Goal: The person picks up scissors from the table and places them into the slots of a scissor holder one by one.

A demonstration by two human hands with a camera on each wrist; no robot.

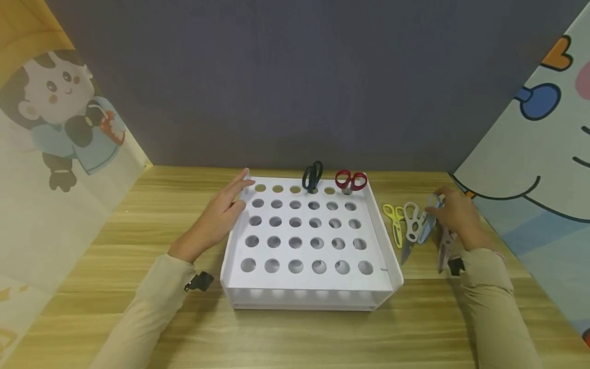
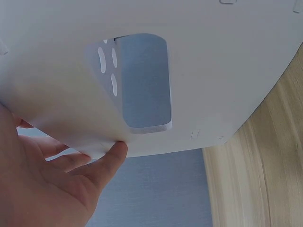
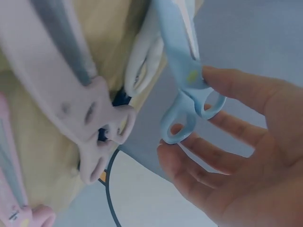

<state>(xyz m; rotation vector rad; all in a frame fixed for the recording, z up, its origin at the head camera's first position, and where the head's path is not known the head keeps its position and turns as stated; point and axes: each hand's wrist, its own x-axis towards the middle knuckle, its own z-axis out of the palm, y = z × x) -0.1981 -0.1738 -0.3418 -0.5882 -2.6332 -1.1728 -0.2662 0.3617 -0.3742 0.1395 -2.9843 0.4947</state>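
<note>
Picking-up seems the step in hand: right hand pinches the light blue scissors lying beside the white scissors on the table; a lift looks needed next. Left hand, fingers straight, steadies the holed white rack. Farther back, black scissors and red scissors stand in holes.

Holed rack sits mid-table. Two scissors stand in its back row. More scissors lie right of it.
</note>
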